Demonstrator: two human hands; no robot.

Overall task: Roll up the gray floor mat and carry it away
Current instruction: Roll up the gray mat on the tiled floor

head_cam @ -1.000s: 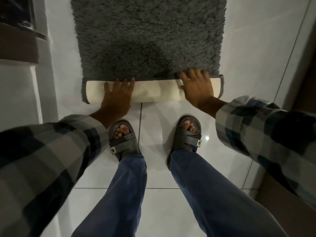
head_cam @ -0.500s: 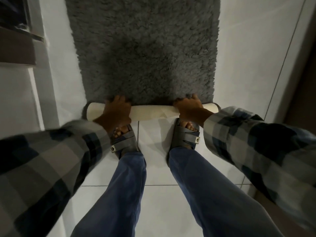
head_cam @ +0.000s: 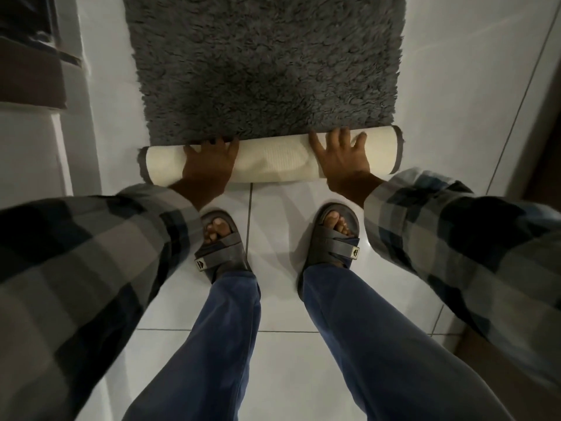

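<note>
The gray floor mat (head_cam: 267, 65) is shaggy and lies flat on the white tiles, reaching away from me. Its near end is wound into a roll (head_cam: 273, 161) that shows the cream underside, with a gray edge at each end. My left hand (head_cam: 209, 164) presses on the left part of the roll, its fingers curled over the far side. My right hand (head_cam: 341, 159) lies on the right part with fingers spread across the top. Both wrists come out of plaid sleeves.
My feet in gray sandals (head_cam: 221, 244) (head_cam: 332, 238) stand on the white tile floor (head_cam: 273, 302) just behind the roll. A white wall or door frame (head_cam: 69, 123) runs along the left. A darker edge (head_cam: 540, 123) borders the floor on the right.
The roll has moved forward, away from my feet, and has grown thicker. My hands went from gripping the rolled edge near my toes to pressing on top of it.
</note>
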